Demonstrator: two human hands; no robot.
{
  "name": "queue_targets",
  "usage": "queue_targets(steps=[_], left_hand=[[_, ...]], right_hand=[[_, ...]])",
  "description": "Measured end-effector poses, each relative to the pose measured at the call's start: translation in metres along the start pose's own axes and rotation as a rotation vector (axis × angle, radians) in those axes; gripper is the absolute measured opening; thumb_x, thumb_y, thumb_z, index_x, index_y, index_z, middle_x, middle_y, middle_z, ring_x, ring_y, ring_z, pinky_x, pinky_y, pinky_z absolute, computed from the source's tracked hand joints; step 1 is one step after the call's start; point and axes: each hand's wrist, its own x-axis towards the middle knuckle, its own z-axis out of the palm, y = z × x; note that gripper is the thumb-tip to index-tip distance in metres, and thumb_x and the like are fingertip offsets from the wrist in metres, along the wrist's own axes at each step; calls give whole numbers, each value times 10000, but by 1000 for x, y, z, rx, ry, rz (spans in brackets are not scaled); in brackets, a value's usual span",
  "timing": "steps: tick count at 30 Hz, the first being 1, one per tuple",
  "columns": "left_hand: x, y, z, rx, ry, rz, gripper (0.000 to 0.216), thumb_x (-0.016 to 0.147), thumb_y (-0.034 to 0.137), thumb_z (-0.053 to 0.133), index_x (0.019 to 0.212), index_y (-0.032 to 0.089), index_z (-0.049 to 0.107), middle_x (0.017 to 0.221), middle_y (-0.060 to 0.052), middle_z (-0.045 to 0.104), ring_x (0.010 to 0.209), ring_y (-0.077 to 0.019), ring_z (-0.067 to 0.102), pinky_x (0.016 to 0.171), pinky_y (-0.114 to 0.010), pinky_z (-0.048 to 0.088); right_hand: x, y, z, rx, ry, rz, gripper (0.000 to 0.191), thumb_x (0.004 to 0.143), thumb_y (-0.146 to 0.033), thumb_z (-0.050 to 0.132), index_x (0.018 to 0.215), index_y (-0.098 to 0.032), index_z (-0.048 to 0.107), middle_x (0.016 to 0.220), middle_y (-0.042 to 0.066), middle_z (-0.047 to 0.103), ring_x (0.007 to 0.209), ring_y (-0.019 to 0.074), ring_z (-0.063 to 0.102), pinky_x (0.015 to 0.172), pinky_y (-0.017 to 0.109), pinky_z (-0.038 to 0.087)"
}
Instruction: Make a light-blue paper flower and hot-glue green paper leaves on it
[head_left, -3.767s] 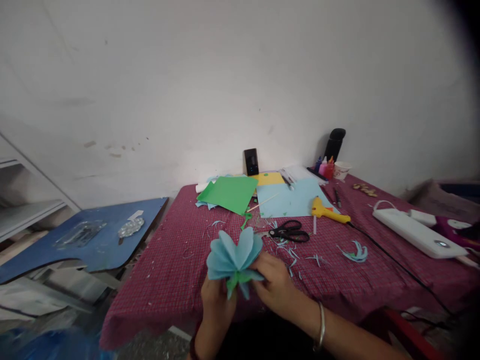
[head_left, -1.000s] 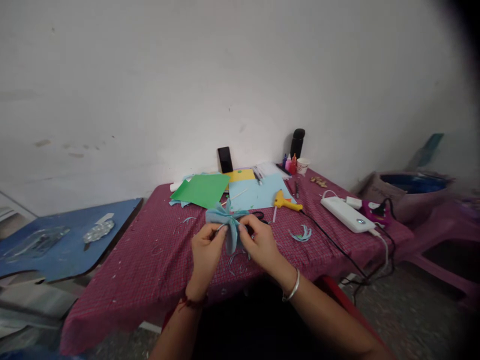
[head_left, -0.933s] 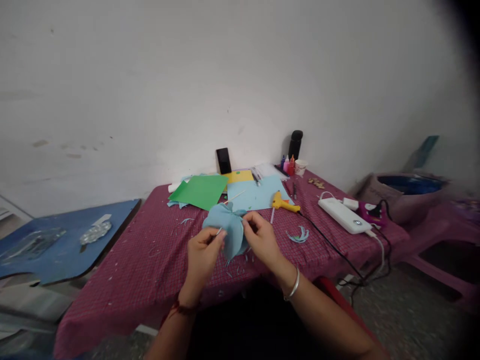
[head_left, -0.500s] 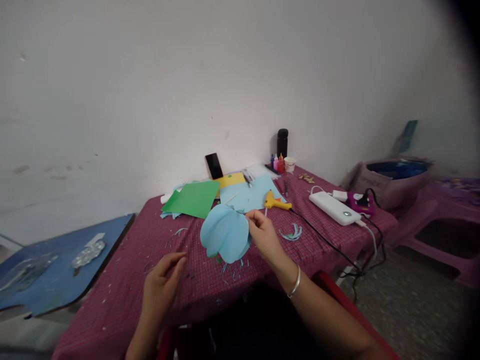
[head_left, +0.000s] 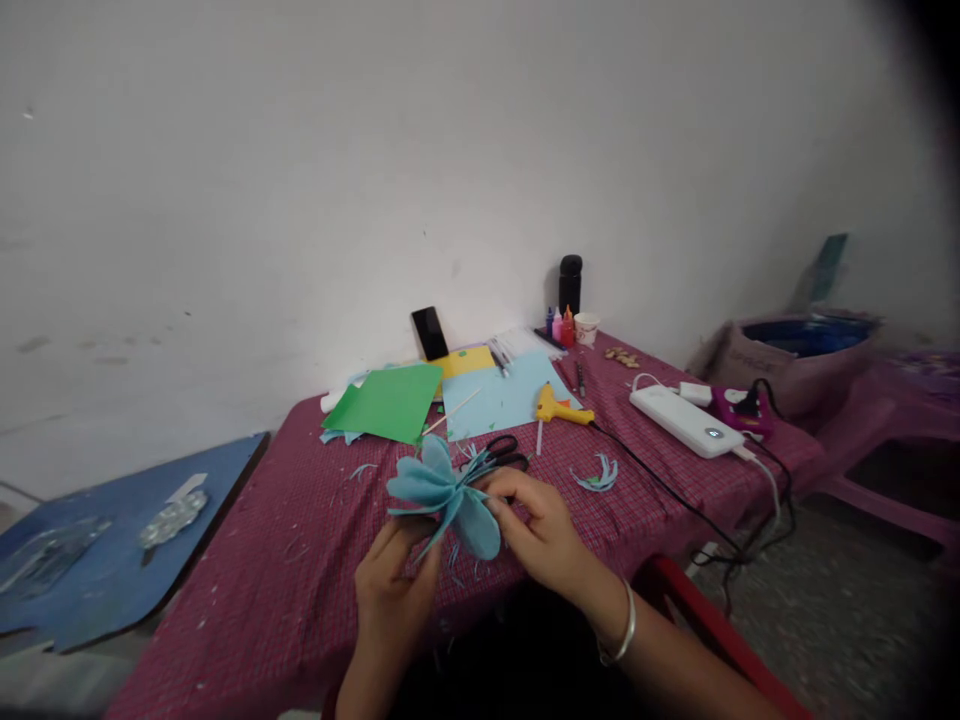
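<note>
A light blue folded paper flower (head_left: 442, 492) is held above the near edge of a table with a maroon checked cloth (head_left: 315, 540). My left hand (head_left: 394, 580) grips it from below, fingers closed under its petals. My right hand (head_left: 544, 530) pinches it at the right side, fingers curled; a metal bangle sits on that wrist. Black scissors (head_left: 502, 452) lie on the cloth just behind the flower.
Green (head_left: 390, 400), yellow and light blue paper sheets (head_left: 499, 398), a yellow glue gun (head_left: 559, 408) with its black cord, a phone (head_left: 429, 333), small paint bottles (head_left: 559, 325), a black flask (head_left: 570, 283) and a white power strip (head_left: 682, 422) lie further back. Paper scraps litter the cloth. A blue board (head_left: 112, 545) lies left.
Half a second ago my left hand was off the flower, open and low at the left. It has come back under the petals, and the flower has dropped closer to me.
</note>
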Motion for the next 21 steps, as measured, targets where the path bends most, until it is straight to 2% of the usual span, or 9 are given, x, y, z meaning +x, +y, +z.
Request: queue_targets(steps=[4, 7, 9, 12, 14, 16, 21], left_hand=[[-4, -4, 2, 89, 14, 20, 118, 836, 142, 607, 865, 201, 705, 754, -31, 734, 681, -168, 703, 656, -247, 561], [-6, -3, 1, 84, -10, 18, 171, 860, 118, 545, 869, 186, 702, 763, -48, 731, 720, -178, 709, 677, -253, 558], [-5, -3, 0, 69, -20, 2, 212, 870, 99, 509, 869, 186, 702, 758, -46, 731, 714, -171, 707, 675, -248, 555], [-3, -5, -3, 50, -16, -23, 225, 877, 105, 500, 872, 194, 707, 774, -41, 739, 717, -167, 709, 662, -242, 552], [-2, -6, -4, 24, -13, -26, 234, 880, 104, 497, 874, 197, 711, 800, -40, 748, 741, -166, 714, 676, -241, 554], [-2, -6, -4, 10, -16, -19, 243, 881, 93, 495, 886, 201, 712, 820, -37, 752, 761, -165, 715, 693, -243, 556], [-3, -6, -3, 46, -12, 4, 213, 876, 99, 510, 857, 196, 699, 769, -32, 738, 729, -167, 712, 681, -246, 554]], right_hand=[[-1, -6, 1, 5, -120, -55, 130, 939, -184, 512, 901, -204, 634, 872, 53, 708, 832, 174, 658, 752, 320, 515], [-6, -12, -2, 68, -214, -87, 154, 938, -225, 528, 1044, -203, 638, 998, 79, 711, 957, 201, 655, 832, 361, 516], [-10, -16, -4, 87, -188, -78, 182, 943, -211, 507, 1076, -207, 631, 980, 74, 706, 931, 197, 654, 809, 353, 519], [-14, -19, -8, 14, -17, -42, 151, 924, -144, 515, 983, -223, 630, 787, 25, 662, 727, 164, 620, 655, 299, 496], [-13, -20, -8, -45, 38, -25, 126, 902, -125, 549, 927, -225, 621, 724, 5, 619, 662, 154, 586, 599, 284, 468], [-12, -20, -7, -77, 34, -22, 109, 888, -127, 573, 915, -223, 617, 745, 7, 611, 679, 156, 582, 603, 286, 466], [-11, -17, -2, -117, -25, 3, 125, 876, -124, 585, 955, -214, 623, 872, 38, 634, 831, 178, 606, 724, 327, 503]])
